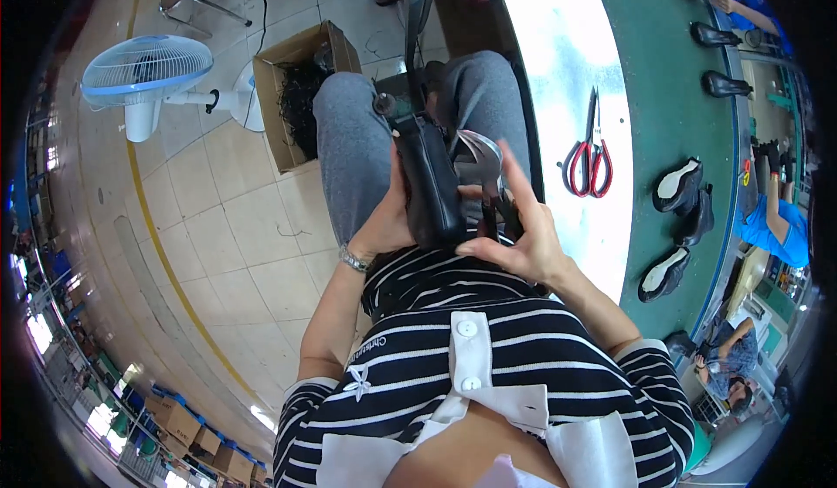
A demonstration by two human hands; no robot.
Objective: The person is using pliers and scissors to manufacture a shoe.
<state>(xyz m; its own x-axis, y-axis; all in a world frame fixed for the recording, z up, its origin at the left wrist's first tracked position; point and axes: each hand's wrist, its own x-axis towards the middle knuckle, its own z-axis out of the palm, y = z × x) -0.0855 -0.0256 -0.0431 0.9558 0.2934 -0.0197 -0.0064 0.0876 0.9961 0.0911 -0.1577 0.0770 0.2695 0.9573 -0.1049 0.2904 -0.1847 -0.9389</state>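
Between my knees, just in front of my waist, is a glossy black shoe (430,183), its long side facing up. My left hand (390,218) is wrapped round its left side, the fingers partly hidden behind it. Against the shoe's right side is a dark glossy curved piece with a pale edge (478,161); whether it belongs to the same shoe I cannot tell. My right hand (527,237) is curled round that piece, forefinger stretched along its outer side and thumb pointing to the shoe's near end. A machine post with a round knob (384,104) stands at the shoe's far end.
On the white worktop to my right lie red-handled scissors (591,152). Beyond it a green conveyor belt (645,200) carries several black shoes (678,183). A cardboard box (270,109) of black scraps and a standing fan (148,65) are at the left. Co-workers (776,218) sit across the belt.
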